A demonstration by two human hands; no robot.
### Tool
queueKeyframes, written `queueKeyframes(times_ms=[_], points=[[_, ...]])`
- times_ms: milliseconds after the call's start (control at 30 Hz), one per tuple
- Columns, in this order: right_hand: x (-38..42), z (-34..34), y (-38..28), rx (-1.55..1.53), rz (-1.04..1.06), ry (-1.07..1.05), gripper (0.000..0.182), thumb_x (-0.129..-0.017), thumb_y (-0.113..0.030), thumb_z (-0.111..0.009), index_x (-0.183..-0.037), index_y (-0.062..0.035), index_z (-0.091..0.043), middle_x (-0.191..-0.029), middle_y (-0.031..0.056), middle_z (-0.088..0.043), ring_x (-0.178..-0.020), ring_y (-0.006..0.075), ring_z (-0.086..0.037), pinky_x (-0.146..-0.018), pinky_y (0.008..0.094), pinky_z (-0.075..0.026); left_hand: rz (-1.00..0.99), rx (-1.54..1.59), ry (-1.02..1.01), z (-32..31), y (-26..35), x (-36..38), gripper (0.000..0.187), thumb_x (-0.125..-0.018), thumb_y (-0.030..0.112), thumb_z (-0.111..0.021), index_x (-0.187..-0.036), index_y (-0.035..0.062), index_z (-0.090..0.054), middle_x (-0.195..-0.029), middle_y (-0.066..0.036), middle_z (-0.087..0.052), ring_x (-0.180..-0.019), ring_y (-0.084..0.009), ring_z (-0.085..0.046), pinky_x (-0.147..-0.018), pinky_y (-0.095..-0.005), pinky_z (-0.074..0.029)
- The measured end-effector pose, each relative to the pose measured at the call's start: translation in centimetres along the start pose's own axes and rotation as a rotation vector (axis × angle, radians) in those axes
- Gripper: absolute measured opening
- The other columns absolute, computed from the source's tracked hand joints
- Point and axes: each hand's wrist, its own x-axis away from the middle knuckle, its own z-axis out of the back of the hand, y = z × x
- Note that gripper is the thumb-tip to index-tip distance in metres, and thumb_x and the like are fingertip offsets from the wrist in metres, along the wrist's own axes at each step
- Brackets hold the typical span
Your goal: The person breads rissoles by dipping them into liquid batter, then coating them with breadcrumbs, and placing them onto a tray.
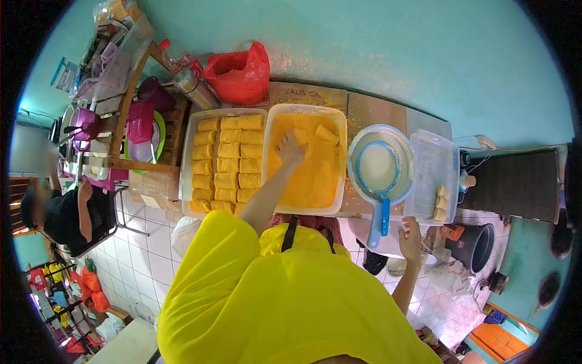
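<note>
My left hand [292,150] lies palm down with spread fingers in a white tub [306,109] of orange breadcrumbs [303,182]. A crumbed roll [300,136] is right by its fingers, and another roll [327,134] rests farther right on the crumbs. My right hand [410,238] hangs near the table's front edge, its fingers loosely bent and apart, with nothing visible in them. Close to it are the handles of the blue strainers [381,221], which rest over a bowl of pale batter [379,165]. The clear box [427,158] at right holds several uncoated rolls [441,203].
Left of the crumbs, a tray [189,142] holds rows of coated rolls [227,164]. A red plastic bag [239,73] stands behind it. A wooden rack [130,115] with kitchenware is at left; a person in black [66,215] sits beyond. A dark bucket [479,246] stands at lower right.
</note>
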Motion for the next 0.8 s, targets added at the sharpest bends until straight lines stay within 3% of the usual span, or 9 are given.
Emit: queueKeyframes(times_ms=[100,200,300,400,500,600,700,767,800], points=[[-0.2,0.1,-0.2,-0.021,-0.033,-0.022,0.026,-0.081,-0.003,-0.057,-0.106,-0.0063,-0.051,-0.095,0.0108,-0.054,-0.083,0.0238,-0.054,-0.067,0.0325,-0.044,0.07,-0.121,-0.045,-1.7,-1.0,4.4,0.074,-0.079,0.044,-0.064,-0.138,0.0162,-0.029,-0.135,-0.014,-0.038,-0.124,-0.0339,-0.035,-0.099,-0.051,-0.028],[-0.6,0.0,0.4,-0.055,-0.027,-0.019,0.026,-0.081,-0.004,-0.057,-0.106,-0.0065,-0.051,-0.095,0.0115,-0.055,-0.083,0.0239,-0.054,-0.067,0.0325,-0.044,-0.147,-0.136,0.259,-0.5,-0.7,4.2,0.068,-0.084,0.044,-0.056,-0.139,0.0151,-0.029,-0.133,-0.013,-0.04,-0.126,-0.0325,-0.035,-0.099,-0.0527,-0.029],[-1.3,-0.2,1.8,-0.015,0.059,-0.01,0.029,-0.082,-0.009,-0.059,-0.11,-0.0107,-0.05,-0.097,0.0123,-0.056,-0.069,0.0229,-0.056,-0.066,0.037,-0.045,-0.425,-0.082,0.291,0.6,-1.3,-1.7,0.055,-0.088,0.039,-0.05,-0.134,0.0108,-0.041,-0.124,-0.014,-0.05,-0.118,-0.031,-0.044,-0.096,-0.0475,-0.034],[-2.0,0.7,2.3,0.026,0.056,-0.017,0.028,-0.082,-0.009,-0.059,-0.109,-0.0102,-0.05,-0.096,0.0117,-0.055,-0.069,0.0225,-0.055,-0.064,0.035,-0.045,-0.478,0.156,-0.11,-0.4,-4.7,-6.4,0.046,-0.091,0.038,-0.046,-0.123,0.0062,-0.053,-0.115,-0.013,-0.057,-0.11,-0.03,-0.051,-0.092,-0.0415,-0.039],[-2.8,1.5,4.2,0.011,0.011,-0.034,0.029,-0.082,-0.009,-0.06,-0.109,-0.0101,-0.05,-0.094,0.0111,-0.055,-0.069,0.022,-0.055,-0.066,0.0352,-0.045,-0.337,0.342,-0.465,3.1,-4.7,-2.7,0.044,-0.089,0.037,-0.052,-0.117,0.0039,-0.057,-0.113,-0.016,-0.06,-0.105,-0.031,-0.055,-0.088,-0.0412,-0.042],[-4.3,2.8,5.8,0.044,-0.072,-0.063,0.029,-0.082,-0.009,-0.06,-0.109,-0.0096,-0.051,-0.095,0.0113,-0.056,-0.075,0.0225,-0.056,-0.069,0.0366,-0.045,-0.342,0.453,-0.18,2.0,-7.0,-0.9,0.052,-0.081,0.037,-0.065,-0.12,0.0034,-0.055,-0.118,-0.017,-0.058,-0.11,-0.0294,-0.054,-0.091,-0.0406,-0.043],[-7.8,3.0,11.2,0.036,0.128,0.073,0.028,-0.081,-0.006,-0.061,-0.108,-0.0057,-0.052,-0.093,0.0106,-0.055,-0.082,0.0222,-0.055,-0.07,0.0321,-0.046,-0.362,0.112,-0.083,1.3,-6.3,0.4,0.066,-0.07,0.034,-0.077,-0.123,0.003,-0.052,-0.118,-0.018,-0.056,-0.111,-0.0287,-0.053,-0.094,-0.0363,-0.043],[-11.4,3.0,16.4,0.075,0.251,0.194,0.029,-0.081,-0.005,-0.059,-0.109,-0.0047,-0.052,-0.095,0.0116,-0.057,-0.084,0.0246,-0.056,-0.072,0.0339,-0.047,-0.282,0.156,-0.241,-0.1,-7.9,-1.8,0.077,-0.062,0.034,-0.082,-0.125,0.0027,-0.05,-0.119,-0.016,-0.056,-0.112,-0.0269,-0.052,-0.097,-0.034,-0.041],[-13.3,3.0,18.5,0.064,0.296,0.277,0.029,-0.081,-0.006,-0.059,-0.109,-0.0046,-0.052,-0.098,0.0132,-0.058,-0.087,0.0271,-0.057,-0.074,0.0352,-0.047,-0.334,0.31,-0.286,-1.1,-10.2,-3.5,0.076,-0.063,0.029,-0.082,-0.125,0.0025,-0.049,-0.119,-0.015,-0.056,-0.112,-0.0257,-0.052,-0.097,-0.0343,-0.041]])
